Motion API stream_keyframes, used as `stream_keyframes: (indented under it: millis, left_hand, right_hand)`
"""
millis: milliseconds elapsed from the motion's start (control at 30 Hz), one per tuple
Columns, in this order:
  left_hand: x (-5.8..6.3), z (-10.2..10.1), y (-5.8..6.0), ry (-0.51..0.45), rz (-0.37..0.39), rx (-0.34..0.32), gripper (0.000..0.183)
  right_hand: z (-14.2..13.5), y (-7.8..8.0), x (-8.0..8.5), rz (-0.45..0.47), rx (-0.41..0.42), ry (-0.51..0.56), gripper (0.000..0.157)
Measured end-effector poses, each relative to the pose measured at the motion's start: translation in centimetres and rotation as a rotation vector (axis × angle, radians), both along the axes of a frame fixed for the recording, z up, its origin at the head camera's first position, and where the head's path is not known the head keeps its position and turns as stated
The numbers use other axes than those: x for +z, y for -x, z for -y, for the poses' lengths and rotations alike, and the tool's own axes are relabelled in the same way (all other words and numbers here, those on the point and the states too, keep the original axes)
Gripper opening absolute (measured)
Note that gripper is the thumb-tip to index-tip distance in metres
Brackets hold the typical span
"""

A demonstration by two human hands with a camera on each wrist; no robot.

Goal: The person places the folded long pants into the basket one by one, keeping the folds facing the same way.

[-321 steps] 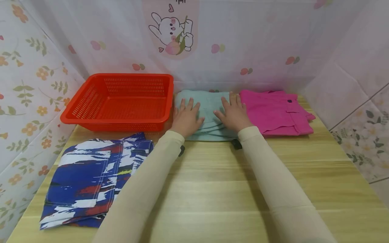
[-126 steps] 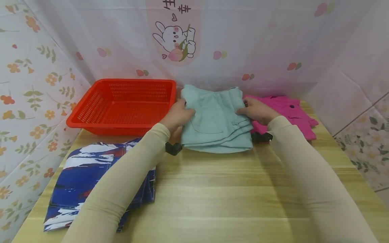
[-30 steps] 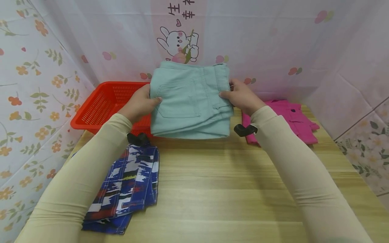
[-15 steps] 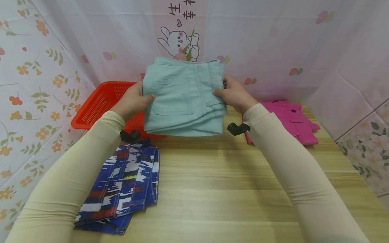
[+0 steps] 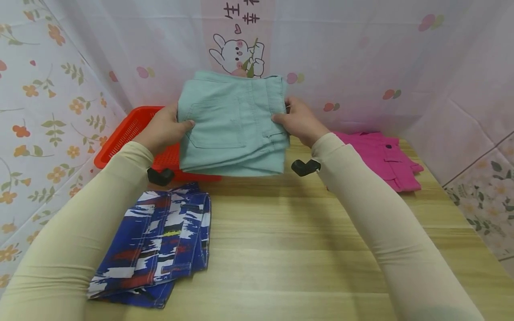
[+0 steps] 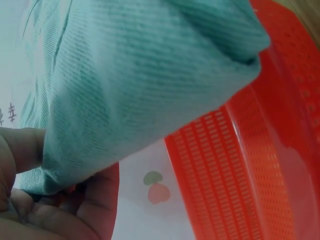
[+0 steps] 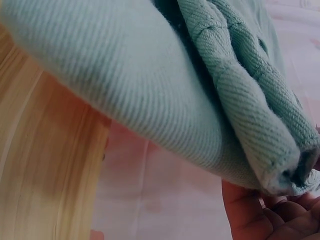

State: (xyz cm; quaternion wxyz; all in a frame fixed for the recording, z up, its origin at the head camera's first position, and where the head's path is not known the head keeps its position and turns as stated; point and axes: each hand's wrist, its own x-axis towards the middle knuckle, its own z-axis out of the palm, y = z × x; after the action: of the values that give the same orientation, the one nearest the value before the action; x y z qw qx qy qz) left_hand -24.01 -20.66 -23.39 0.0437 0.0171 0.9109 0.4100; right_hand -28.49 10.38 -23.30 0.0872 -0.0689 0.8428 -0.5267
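Folded mint-green jeans [image 5: 221, 120] hang in the air between both hands, above the table and partly in front of the red basket [image 5: 120, 136]. My left hand [image 5: 162, 129] grips their left side, thumb on the front and fingers behind. On the opposite side my right hand [image 5: 301, 120] pinches the edge near the waistband, thumb in front. In the left wrist view the jeans [image 6: 125, 85] have the red basket [image 6: 220, 170] below and beyond them. The right wrist view shows the layered folds of the jeans [image 7: 150, 90] above fingers [image 7: 247, 210].
A folded blue, white and red patterned garment [image 5: 160, 245] lies at the table's left front. Folded pink clothing [image 5: 385, 160] lies at the back right, partly behind the right sleeve. A printed curtain [image 5: 341, 58] closes off the back of the wooden table [image 5: 281, 249].
Both hands first lay flat on the jeans, then took hold of the two sides and lifted them off the table. Over the last second the jeans have moved left and slightly up, covering more of the basket.
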Motion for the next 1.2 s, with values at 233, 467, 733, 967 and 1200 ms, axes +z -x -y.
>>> stream_keyframes:
  millis: [233, 467, 733, 967, 1200]
  left_hand:
    - [0.5, 1.0, 0.0, 0.02, -0.005, 0.008, 0.066]
    - [0.8, 2.0, 0.2, 0.016, -0.008, 0.024, 0.067]
    - [1.4, 3.1, 0.4, 0.023, -0.031, 0.036, 0.062]
    - [1.7, 3.9, 0.4, 0.01, -0.048, 0.063, 0.061]
    - [1.8, 4.8, 0.3, 0.001, -0.049, 0.076, 0.061]
  right_hand:
    - [1.1, 0.3, 0.5, -0.006, 0.007, 0.011, 0.043]
    - [2.2, 0.5, 0.6, -0.034, 0.02, 0.034, 0.04]
    - [3.5, 0.6, 0.3, -0.054, 0.01, 0.067, 0.039]
    - [4.5, 0.8, 0.2, -0.078, 0.018, 0.066, 0.039]
    - [5.5, 0.8, 0.3, -0.095, 0.026, 0.077, 0.038]
